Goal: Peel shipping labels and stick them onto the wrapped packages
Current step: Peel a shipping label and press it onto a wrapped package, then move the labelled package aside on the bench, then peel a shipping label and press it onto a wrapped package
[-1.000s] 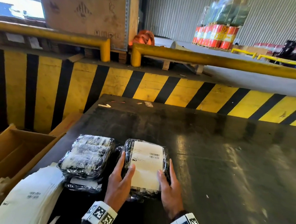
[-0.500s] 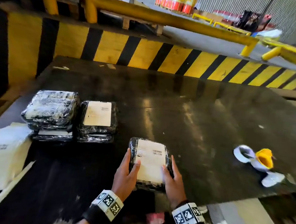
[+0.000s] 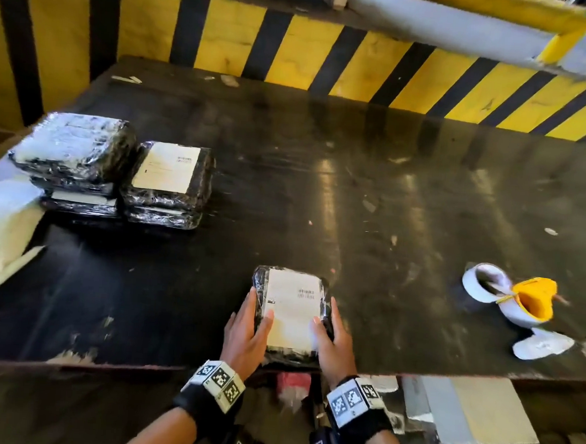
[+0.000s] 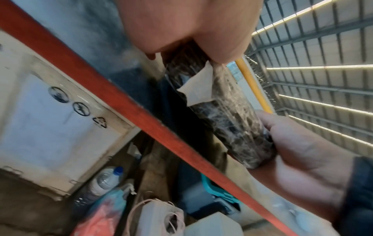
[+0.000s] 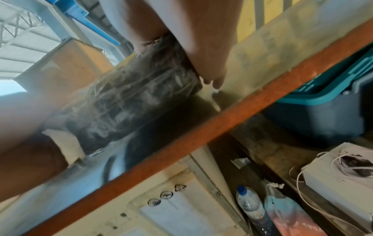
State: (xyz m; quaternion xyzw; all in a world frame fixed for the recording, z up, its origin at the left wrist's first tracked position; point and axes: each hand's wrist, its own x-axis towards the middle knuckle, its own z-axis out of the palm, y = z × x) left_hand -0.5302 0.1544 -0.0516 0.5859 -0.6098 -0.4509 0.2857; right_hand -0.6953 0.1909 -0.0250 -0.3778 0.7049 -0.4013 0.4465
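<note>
A black film-wrapped package [image 3: 260, 288] lies near the table's front edge with a white shipping label [image 3: 291, 311] on its top. My left hand [image 3: 248, 330] grips its left side and my right hand [image 3: 333, 339] grips its right side, both thumbs on the label. In the left wrist view the package [image 4: 222, 115] shows end-on, with a loose flap of label paper on it and my right hand [image 4: 302, 159] curled round its far side. The right wrist view shows the same package [image 5: 131, 102], blurred, between both hands.
Two stacks of wrapped packages stand at the left: one with a bare top [image 3: 73, 146], one with a labelled top [image 3: 167, 173]. A pile of label sheets [image 3: 0, 224] lies at the far left. A white roll [image 3: 483, 281] and a yellow piece [image 3: 533, 301] lie on the right of the black table [image 3: 389, 200].
Both hands carried the labelled package from beside the stacks to the right, down near the front edge. The head view tilted down and right.
</note>
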